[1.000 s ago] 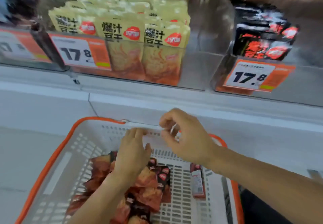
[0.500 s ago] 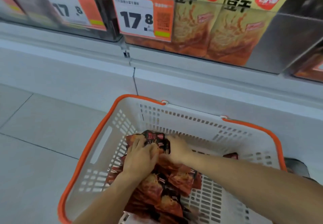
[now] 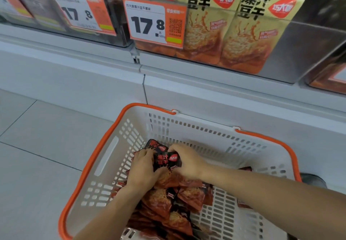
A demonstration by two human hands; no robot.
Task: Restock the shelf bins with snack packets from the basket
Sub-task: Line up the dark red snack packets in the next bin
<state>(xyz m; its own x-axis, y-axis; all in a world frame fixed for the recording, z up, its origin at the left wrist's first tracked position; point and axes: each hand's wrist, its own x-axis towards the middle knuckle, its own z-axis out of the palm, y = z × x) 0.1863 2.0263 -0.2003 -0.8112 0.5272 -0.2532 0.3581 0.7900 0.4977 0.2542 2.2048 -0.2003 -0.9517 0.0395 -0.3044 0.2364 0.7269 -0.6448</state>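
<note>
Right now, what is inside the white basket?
The basket holds a pile of red-and-black snack packets. Both hands, left and right, grip one packet. Packets beneath the pile are hidden.

We are standing in a shop aisle. Price tags (image 3: 156,20) are hanging on clear shelf bins (image 3: 299,52) of yellow snack packets (image 3: 249,32), and a shopping basket (image 3: 104,157) is sitting below.

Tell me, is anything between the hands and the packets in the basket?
Nothing visible: left hand and right hand already grip the small black-and-red snack packets inside the white plastic basket with orange rim.
</note>
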